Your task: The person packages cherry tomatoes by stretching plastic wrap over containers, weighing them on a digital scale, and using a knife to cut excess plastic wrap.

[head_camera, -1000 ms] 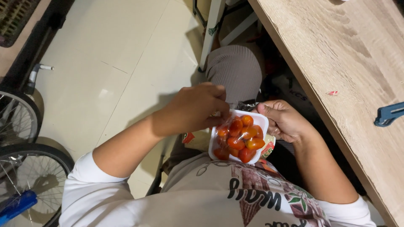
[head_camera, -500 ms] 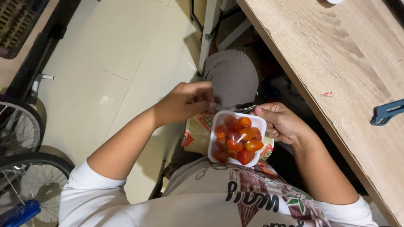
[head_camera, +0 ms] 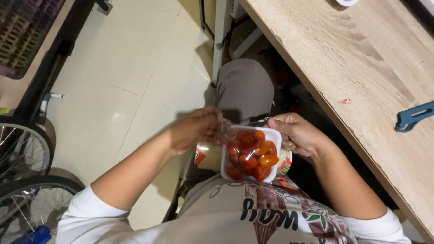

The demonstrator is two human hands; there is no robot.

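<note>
A small white tray of red and orange cherry tomatoes sits in my lap, over my printed shirt. My right hand grips the tray's far right edge. My left hand pinches the clear plastic film at the tray's left corner, and the film is lifted partly off the tomatoes. Printed wrapping hangs under the tray on the left.
A light wooden table runs along the right, with a blue tool and a small red scrap on it. My knee is below the table edge. Bicycle wheels stand at the left on a cream tiled floor.
My left hand moved off the top of the tomatoes to the tray's left side, pulling the clear film away with it. The right hand kept its hold on the tray.
</note>
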